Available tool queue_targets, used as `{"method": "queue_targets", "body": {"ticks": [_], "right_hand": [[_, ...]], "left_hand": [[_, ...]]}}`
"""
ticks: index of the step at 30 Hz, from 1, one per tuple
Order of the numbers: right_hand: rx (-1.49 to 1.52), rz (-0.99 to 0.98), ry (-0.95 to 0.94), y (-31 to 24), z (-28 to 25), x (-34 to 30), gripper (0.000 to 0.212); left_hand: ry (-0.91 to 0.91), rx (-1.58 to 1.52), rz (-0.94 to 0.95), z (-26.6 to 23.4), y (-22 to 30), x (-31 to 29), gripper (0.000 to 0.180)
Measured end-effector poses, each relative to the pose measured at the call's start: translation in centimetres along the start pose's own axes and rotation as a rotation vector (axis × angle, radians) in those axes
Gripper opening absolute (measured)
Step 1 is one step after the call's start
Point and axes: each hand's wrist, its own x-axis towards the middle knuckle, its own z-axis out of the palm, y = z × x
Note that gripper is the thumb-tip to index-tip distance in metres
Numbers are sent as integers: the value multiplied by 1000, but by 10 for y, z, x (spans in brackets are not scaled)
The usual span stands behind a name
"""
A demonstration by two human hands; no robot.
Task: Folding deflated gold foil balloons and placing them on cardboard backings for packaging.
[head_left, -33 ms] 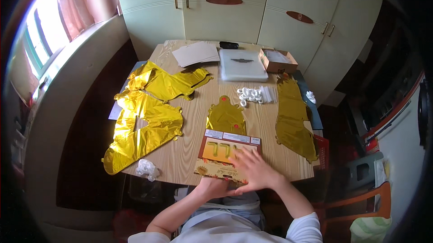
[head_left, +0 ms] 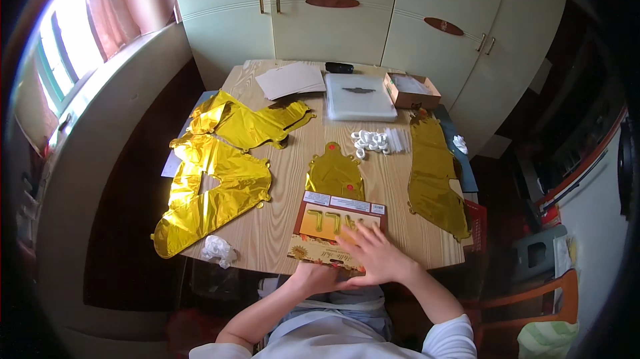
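A brown and orange printed card lies at the table's near edge. Flat across its right part rests my right hand, fingers spread, with nothing gripped. My left hand is at the card's near edge; its fingers are hidden beside the card and my right wrist. From under the card's far edge shows a folded gold foil balloon with two red spots. Large flat gold foil balloons spread over the left side of the table, and another gold foil balloon lies on the right.
Beyond the card sit white ribbon rolls and thin clear straws. Farther back are a stack of clear plastic bags, grey cardboard sheets and an open cardboard box. Crumpled white tissue lies at the near left edge.
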Motion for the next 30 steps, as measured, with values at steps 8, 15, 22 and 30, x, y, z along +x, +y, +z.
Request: {"method": "queue_targets", "body": {"ticks": [8,15,22,30], "right_hand": [[-217,5,296,-10,26,-14,46],[-292,-15,401,-54,25,-39,37],[-222,-2,255,-74,51,-51,38],[117,43,375,-49,16,-31,36]], "left_hand": [[-14,-83,-128,-19,-1,-18,79],[695,-325,-419,-37,-20,-86,57],[369,-256,-194,-59,15,-73,47],[171,-82,-150,-24,1,-31,54]]}}
